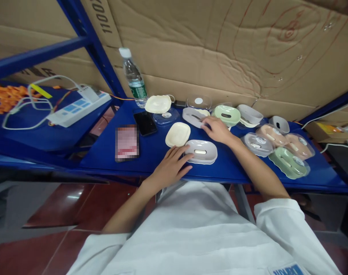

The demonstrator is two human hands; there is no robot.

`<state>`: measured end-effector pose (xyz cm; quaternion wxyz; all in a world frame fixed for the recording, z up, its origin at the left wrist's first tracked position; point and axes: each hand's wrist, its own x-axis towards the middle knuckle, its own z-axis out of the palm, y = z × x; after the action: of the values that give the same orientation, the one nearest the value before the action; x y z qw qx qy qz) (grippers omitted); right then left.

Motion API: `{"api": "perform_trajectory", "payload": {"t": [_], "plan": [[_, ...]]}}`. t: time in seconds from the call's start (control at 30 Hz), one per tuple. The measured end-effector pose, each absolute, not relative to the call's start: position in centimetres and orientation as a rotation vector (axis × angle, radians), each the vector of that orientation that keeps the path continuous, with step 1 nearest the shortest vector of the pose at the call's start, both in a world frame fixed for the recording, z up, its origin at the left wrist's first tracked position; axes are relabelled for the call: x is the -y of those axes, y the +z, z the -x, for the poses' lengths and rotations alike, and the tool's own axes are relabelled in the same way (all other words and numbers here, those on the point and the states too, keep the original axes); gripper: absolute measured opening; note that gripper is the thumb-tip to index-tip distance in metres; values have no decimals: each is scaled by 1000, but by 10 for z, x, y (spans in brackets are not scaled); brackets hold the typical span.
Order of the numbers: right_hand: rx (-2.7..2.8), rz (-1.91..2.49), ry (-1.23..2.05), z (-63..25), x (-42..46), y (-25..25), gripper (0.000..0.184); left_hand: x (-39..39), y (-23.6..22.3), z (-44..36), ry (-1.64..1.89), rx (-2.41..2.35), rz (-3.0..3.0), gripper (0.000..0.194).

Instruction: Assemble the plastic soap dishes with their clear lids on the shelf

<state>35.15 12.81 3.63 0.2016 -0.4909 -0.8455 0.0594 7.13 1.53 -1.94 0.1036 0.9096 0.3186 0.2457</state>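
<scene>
My left hand (171, 166) lies flat on the blue shelf (151, 152), fingers spread, its fingertips touching the left edge of a grey soap dish (201, 151). My right hand (217, 130) reaches further back, its fingers resting on another grey dish part (191, 115) beside a green one (227, 114). A cream oval tray (178, 134) lies between the two hands. Whether the right fingers grip the part is hidden.
More dishes in grey (257, 144), pink (298, 146) and green (288, 162) with clear lids sit at the right. A water bottle (134, 78), two phones (145, 123), a cream lid (158, 104) and a power strip (79, 109) are at the left and back. Cardboard stands behind.
</scene>
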Motion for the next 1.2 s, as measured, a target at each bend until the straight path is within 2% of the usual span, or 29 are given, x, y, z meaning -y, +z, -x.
{"api": "perform_trajectory", "payload": {"t": [0.13,0.2,0.4,0.53,0.63,0.73,0.8,0.87,0.97,1.1,1.2], "plan": [[1808,1292,634,-386,-76,37,39,-15,-22,-69,778,-928,-2656,36],[1521,1300,760,-402,-52,33,45,-15,-23,-69,796,-915,-2631,35],[1127,1369,943,-435,-37,6,54,-14,-23,-68,834,-866,-2579,28],[1113,1422,1004,-435,-46,-5,55,-13,-20,-67,829,-882,-2551,25],[1182,1463,991,-430,-45,-10,64,-13,-19,-68,814,-888,-2548,25],[1359,1541,807,-428,-41,-11,76,-12,-20,-68,828,-927,-2572,34],[1588,1593,485,-427,-39,-6,78,-13,-21,-69,850,-967,-2604,43],[1825,1623,109,-422,-43,5,73,-13,-22,-69,843,-957,-2651,45],[2009,1693,-288,-406,-69,29,62,-14,-22,-69,805,-900,-2706,37],[2164,1666,-546,-373,-140,66,48,-15,-23,-68,810,-896,-2700,32],[2288,1683,-566,-346,-198,84,45,-15,-24,-68,812,-893,-2690,32]]}}
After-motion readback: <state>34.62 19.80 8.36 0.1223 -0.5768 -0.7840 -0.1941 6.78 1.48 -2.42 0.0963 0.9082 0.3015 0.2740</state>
